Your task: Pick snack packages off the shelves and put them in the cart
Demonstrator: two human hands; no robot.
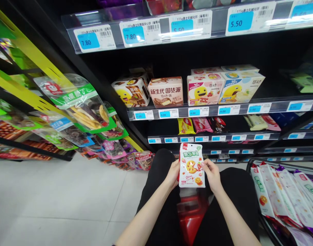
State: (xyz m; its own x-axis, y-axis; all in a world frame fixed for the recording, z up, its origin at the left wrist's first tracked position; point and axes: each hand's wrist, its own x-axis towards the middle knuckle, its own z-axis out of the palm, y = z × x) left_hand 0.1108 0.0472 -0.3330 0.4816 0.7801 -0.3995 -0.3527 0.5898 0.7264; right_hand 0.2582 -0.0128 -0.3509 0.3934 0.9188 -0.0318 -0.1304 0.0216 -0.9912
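Note:
Between my hands is a white snack pouch [192, 167] with pictures of round biscuits and strawberries and green lettering, held upright above my lap. My left hand [173, 174] is closed on its left edge, where a strip of red shows. On the opposite edge, my right hand [211, 173] grips with the thumb on the front; the fingers behind the pouch are hidden. To the right stands a black basket [264, 222] filled with several similar white pouches [276, 191], some with red and some with purple ends.
Boxed snacks [166, 92] stand on a black shelf with price tags [224, 110] ahead. Below, small yellow, pink and dark packets [186, 126] lie on a lower shelf. Hanging bags of dried food [87, 106] line the left rack. Something red [191, 218] is between my legs.

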